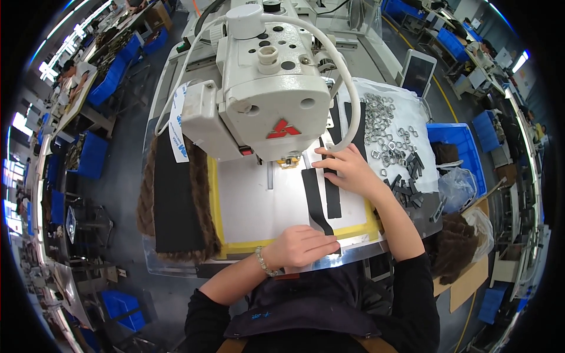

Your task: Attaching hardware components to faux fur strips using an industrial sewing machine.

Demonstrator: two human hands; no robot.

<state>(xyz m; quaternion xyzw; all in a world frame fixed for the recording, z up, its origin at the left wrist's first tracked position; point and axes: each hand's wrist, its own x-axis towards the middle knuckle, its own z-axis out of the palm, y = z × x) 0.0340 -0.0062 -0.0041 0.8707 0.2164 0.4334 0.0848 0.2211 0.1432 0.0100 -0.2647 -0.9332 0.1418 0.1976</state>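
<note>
Under the head of a white sewing machine (273, 88), a black strap (313, 200) lies on the plate (247, 212) edged with yellow tape. My left hand (303, 244) has its fingers closed on the strap's lower end at the front edge. Higher up, my right hand (347, 170) rests with fingers apart on a white strip (312, 154) and beside a second black strip (332, 206), right of the needle area (288, 162); what lies under its fingertips is partly hidden. Brown fur pieces with black backing (176, 212) lie left of the plate.
Metal rings (388, 117) and small black pieces (406, 188) lie on a white cloth at the right, near a device with a screen (416, 73). Beyond are a blue bin (474, 159) and more fur (453, 241). Other workers sit at distant benches along both sides.
</note>
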